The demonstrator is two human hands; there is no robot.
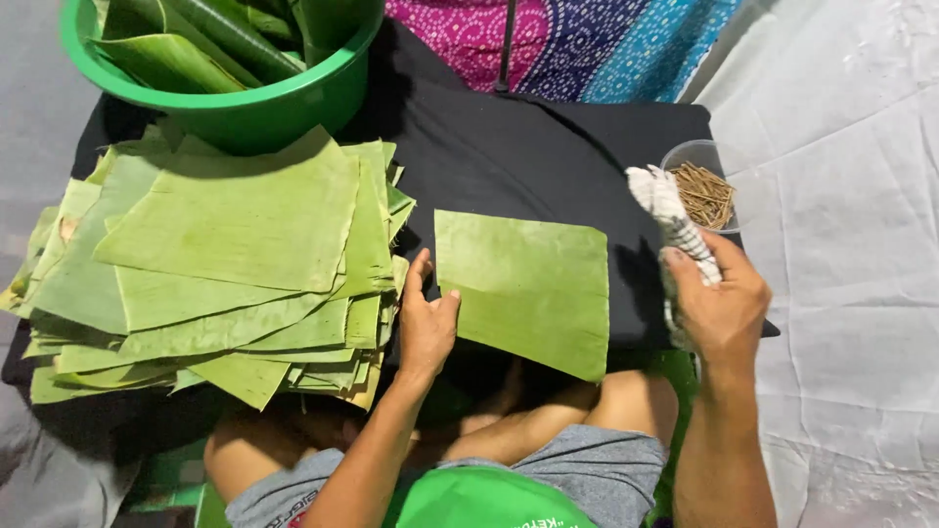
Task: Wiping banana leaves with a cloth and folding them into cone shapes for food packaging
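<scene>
Leaf, a single cut banana piece, lies flat near the front edge of our black board. Our left hand rests fingers-together on its left edge. Our right hand is closed around a checked cloth, seemingly twisted. Stacked leaves cover the left side.

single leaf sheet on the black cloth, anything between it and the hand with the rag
Nothing visible does. The leaf sheet lies flat, with bare black cloth between its right edge and the right hand holding the rag. The left hand already touches its left edge.
</scene>
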